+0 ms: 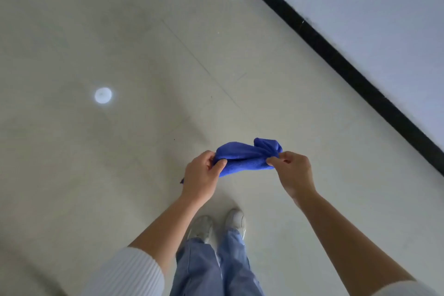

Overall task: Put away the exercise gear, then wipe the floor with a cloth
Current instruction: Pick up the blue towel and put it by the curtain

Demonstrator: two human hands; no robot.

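Standing over the pale floor, the person stretches the bunched blue cloth in the air between both hands, left hand and right hand each pinching an end, probably to spread it before wiping

Blue cloth, bunched and crumpled, stretched above pale tiled floor, one end twisted upward
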